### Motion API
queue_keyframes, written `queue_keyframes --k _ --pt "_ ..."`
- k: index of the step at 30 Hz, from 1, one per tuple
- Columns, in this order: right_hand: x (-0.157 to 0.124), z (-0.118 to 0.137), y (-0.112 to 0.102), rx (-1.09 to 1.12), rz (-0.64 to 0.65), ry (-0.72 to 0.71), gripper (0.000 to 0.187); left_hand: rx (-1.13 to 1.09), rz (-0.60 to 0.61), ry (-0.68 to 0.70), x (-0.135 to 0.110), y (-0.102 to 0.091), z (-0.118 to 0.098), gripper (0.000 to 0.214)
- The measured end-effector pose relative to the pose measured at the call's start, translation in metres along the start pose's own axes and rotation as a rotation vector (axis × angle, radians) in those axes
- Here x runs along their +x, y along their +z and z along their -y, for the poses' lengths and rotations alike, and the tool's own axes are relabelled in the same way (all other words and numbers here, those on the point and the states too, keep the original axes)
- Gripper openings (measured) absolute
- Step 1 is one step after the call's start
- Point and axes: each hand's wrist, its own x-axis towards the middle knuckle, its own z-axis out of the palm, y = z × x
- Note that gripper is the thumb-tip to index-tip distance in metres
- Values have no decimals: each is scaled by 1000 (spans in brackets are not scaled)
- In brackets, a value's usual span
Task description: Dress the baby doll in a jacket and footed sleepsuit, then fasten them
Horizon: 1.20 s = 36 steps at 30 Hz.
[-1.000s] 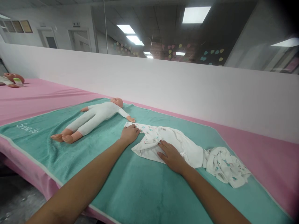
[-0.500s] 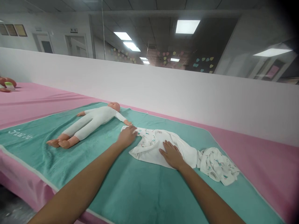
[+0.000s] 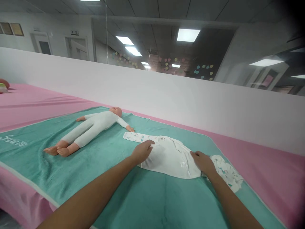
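A white baby shirt [image 3: 171, 159] lies spread on the green blanket [image 3: 152, 197]. One of its printed sleeves [image 3: 134, 136] stretches out to the left; patterned cloth [image 3: 227, 175] lies crumpled at its right end. My left hand [image 3: 143, 152] pinches the shirt near the base of the left sleeve, fingertips together. At the shirt's right side, my right hand [image 3: 202, 161] has its fingers curled onto the edge of the fabric. A baby doll [image 3: 97, 125] in a pale bodysuit lies on its back to the left, one hand close to the sleeve's end.
Pink cloth [image 3: 257, 143] covers the table beneath the blanket. A low white wall [image 3: 166, 98] runs along the back, with glass above it. Part of another doll [image 3: 4, 83] shows at the far left edge.
My left hand has moved right from the sleeve's end to the shirt's body, leaving the sleeve straighter. My right hand has shifted right from lying flat on the shirt to its edge.
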Motion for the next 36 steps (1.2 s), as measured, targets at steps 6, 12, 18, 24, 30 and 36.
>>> queue_keyframes --k 6,12,18,24,30,36 --pt "-7 3 -9 471 -50 22 43 -190 -283 -442 17 -15 33 22" --pt "-10 2 -3 1121 68 55 33 18 -323 -443 10 -38 51 32" --pt "-7 15 15 1307 134 43 29 324 -308 16 -3 -32 -14 33" --pt "-24 43 31 1249 382 -39 26 312 106 141 -11 13 -26 34" --pt "-22 46 40 1130 167 -19 32 381 279 -66 -13 22 -4 48" --pt "6 4 32 1103 -40 141 31 395 287 3 -17 19 -5 54"
